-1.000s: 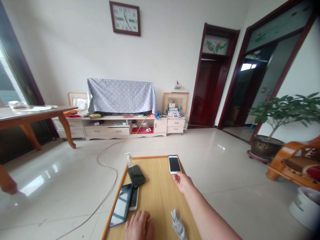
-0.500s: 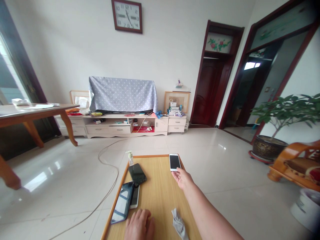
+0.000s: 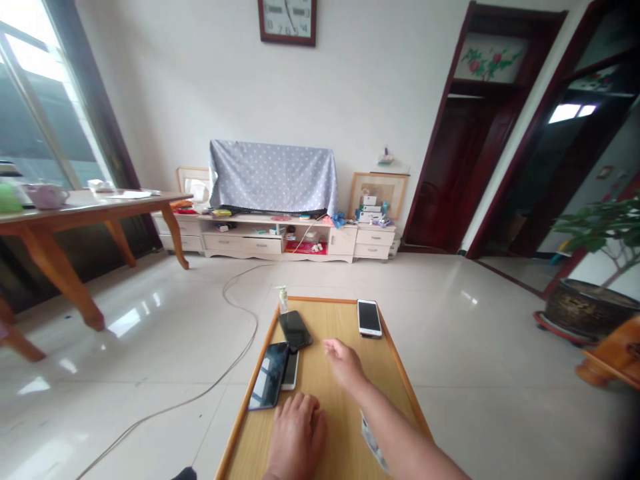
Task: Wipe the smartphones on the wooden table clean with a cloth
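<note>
A wooden desk [image 3: 335,315] with a raised orange-brown rim carries several phones. Along its left side, a dark phone [image 3: 269,377] with window reflections partly covers a white-edged phone [image 3: 291,372]; just beyond them a black phone [image 3: 295,329] lies askew, and whether it touches them is unclear. A pump bottle [image 3: 283,301] stands upright at the far left corner, close behind the black phone. At the far right corner lies a white smartphone [image 3: 369,319], screen up, a dark edge showing beneath it. A grey cloth [image 3: 373,443] lies nearer, partly hidden by the right forearm. On the floor to the left, a cable [image 3: 240,347] curves towards the TV stand [image 3: 240,245].

The right hand [image 3: 344,363] is half open above the middle of the desk, fingers loosely curved, with nothing visible in it; its fingertips are near the black phone, apart from it. The left hand [image 3: 297,433] rests palm down beside the dark phone, fingers bent; its underside is hidden, so I cannot tell whether it grips anything.
</note>
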The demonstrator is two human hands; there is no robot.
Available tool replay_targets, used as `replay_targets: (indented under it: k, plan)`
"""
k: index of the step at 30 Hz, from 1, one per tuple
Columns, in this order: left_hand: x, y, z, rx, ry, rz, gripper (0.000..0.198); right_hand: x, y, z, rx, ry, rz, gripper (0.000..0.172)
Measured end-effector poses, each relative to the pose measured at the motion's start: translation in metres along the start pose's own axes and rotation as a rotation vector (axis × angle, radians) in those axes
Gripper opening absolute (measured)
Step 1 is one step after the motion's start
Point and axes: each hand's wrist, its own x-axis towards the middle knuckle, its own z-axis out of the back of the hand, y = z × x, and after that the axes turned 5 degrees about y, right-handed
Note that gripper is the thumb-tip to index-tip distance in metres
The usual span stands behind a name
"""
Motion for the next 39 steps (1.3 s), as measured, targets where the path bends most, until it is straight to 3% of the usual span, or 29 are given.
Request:
replay_targets:
  k: [4, 7, 12, 17, 22, 28, 34, 39]
  plan:
    - [-0.001, 0.004, -0.002, -0.018, -0.016, -0.007, 0.019, 0.012, 0.018, -0.037, -0.340, 0.219, 0.145, 0.048]
    - [-0.002, 0.008, -0.002, -0.032, -0.029, -0.007, 0.018, 0.023, 0.022, -0.048, -0.569, 0.312, 0.158, 0.049]
    - [-0.004, 0.012, 0.001, -0.055, -0.038, -0.001, 0.016, 0.027, 0.016, -0.041, -0.779, 0.291, 0.071, 0.053]
    - [-0.006, 0.013, 0.004, -0.046, -0.036, 0.005, 0.017, 0.010, 0.009, -0.033, -0.895, 0.214, -0.001, 0.056]
    - [-0.008, 0.014, 0.007, -0.038, -0.024, 0.001, 0.016, -0.025, 0.012, -0.031, -0.949, 0.135, -0.042, 0.055]
    - [-0.013, 0.017, 0.004, -0.048, -0.042, -0.015, 0.020, -0.091, 0.022, -0.028, -0.979, 0.041, -0.059, 0.047]
    - [-0.024, 0.016, 0.000, -0.050, -0.158, -0.065, 0.039, -0.158, 0.021, -0.032, -0.846, 0.027, 0.011, 0.051]
    - [-0.034, 0.007, 0.005, 0.004, -0.109, -0.112, 0.042, -0.193, 0.019, -0.018, -0.668, -0.039, 0.090, 0.045]
